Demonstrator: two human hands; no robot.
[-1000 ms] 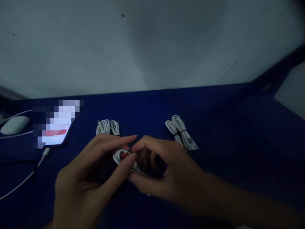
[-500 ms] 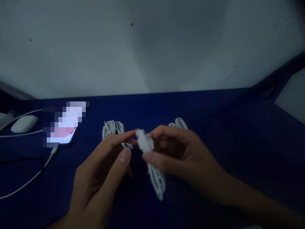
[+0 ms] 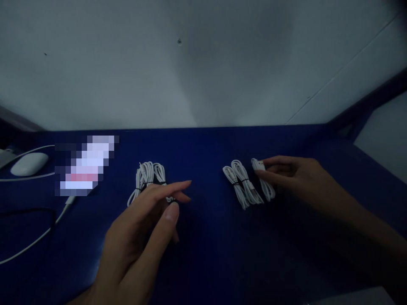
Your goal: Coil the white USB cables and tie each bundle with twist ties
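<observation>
Where the cable lies: the coiled white cable (image 3: 266,186) is laid on the blue table (image 3: 206,245), right of centre, directly under the fingertips of the right hand (image 3: 292,173); its loops are stretched toward the near side.
Right hand: the far end of the cable is pinched between the thumb and the curled fingers; the hand is nearly closed and kept low over the table.
Middle bundle (image 3: 242,184): a tied white bundle is set just left of the cable; whether the two touch cannot be told.
Left hand (image 3: 143,231): it is held loosely spread, with the fingers stretched toward the far right and nothing gripped.
Left bundle (image 3: 149,177): another tied white bundle is seen just beyond the left hand's fingers and is partly covered by them.
Phone (image 3: 84,167): a lit, blurred screen is placed well left of the bundles, and a white lead (image 3: 38,237) is run from its near end.
Mouse (image 3: 28,164): a white mouse is seen at the far left edge.
Wall (image 3: 203,63): a plain grey wall is seen behind the table.
</observation>
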